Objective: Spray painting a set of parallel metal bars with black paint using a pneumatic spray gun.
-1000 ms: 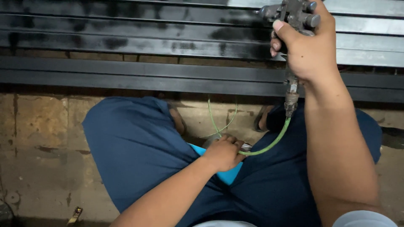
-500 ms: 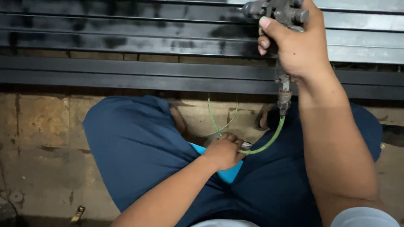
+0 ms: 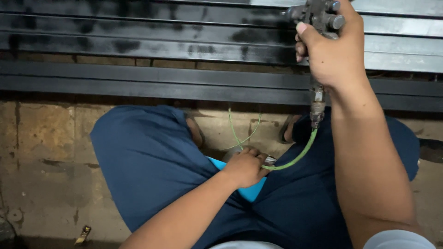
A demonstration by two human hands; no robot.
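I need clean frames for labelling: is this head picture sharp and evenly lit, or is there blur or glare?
Head view: mostly sharp; right hand and spray gun at the top edge slightly soft; light dim and even, faint sheen on the dark metal bars, no harsh glare; left hand clear.

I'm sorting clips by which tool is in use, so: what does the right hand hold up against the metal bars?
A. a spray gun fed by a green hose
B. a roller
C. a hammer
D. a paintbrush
A: the right hand grips a grey spray gun with a green hose running from its base down to the left hand, before partly black-coated metal bars.
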